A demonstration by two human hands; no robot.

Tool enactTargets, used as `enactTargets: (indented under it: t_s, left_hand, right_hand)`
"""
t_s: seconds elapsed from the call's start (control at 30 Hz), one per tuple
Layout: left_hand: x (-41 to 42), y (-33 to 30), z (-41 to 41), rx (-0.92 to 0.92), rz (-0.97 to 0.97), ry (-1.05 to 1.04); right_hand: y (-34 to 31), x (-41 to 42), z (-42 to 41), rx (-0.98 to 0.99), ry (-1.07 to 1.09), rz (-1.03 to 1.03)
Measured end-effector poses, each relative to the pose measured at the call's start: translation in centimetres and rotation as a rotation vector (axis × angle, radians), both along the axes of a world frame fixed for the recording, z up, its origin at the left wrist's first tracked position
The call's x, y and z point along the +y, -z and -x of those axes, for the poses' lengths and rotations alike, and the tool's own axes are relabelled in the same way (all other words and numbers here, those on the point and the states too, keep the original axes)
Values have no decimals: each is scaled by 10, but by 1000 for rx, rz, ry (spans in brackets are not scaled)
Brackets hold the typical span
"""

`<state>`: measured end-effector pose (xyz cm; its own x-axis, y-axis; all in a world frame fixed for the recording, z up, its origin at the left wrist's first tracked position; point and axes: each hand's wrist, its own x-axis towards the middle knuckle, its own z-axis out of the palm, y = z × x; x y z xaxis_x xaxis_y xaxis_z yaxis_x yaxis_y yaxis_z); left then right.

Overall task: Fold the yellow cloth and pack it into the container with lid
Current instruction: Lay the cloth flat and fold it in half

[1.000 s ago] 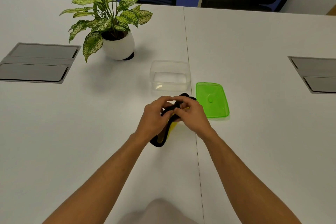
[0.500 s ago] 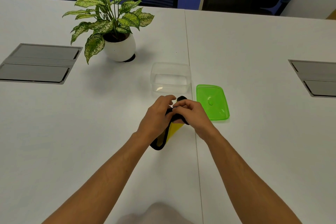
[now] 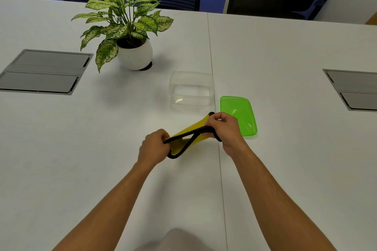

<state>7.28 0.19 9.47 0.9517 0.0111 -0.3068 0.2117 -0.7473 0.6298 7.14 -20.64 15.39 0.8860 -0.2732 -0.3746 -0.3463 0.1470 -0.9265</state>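
Both hands held the yellow cloth stretched between them above the white table.

The left hand was closed on the black-edged near corner; the right hand pinched the far end in curled fingers. The clear container stood just beyond, its green lid lying beside the right hand, off the container.

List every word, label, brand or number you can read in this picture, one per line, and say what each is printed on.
None: no readable text shows anywhere in the head view.
The green lid has only a moulded bump, no lettering that can be made out.
The clear container, yellow cloth, white plant pot and grey table hatches look plain.
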Motion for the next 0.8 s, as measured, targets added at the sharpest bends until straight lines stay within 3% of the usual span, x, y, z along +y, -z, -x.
enactTargets:
  t_s: [0.13, 0.2, 0.37, 0.43, 0.6, 0.8]
  left_hand:
    - [7, -17, -14, 180, 269, -111]
    - [9, -24, -20, 190, 265, -55]
    - [4, -39, -31, -63, -289, 263]
    - [-1, -43, -35, -102, -338, 279]
    - [-8, -47, -42, 65, 219, -79]
    - [-19, -35, -29, -473, 224, -58]
  right_hand:
    - [7, -6, 2, 66, 35, -29]
    - [8, -9, 2, 80, 51, -49]
    - [10, -13, -1, 113, 54, -48]
    - [10, -13, -4, 125, 54, -47]
    - [7, -20, -12, 60, 42, -94]
    - [17, -28, -10, -189, 21, -78]
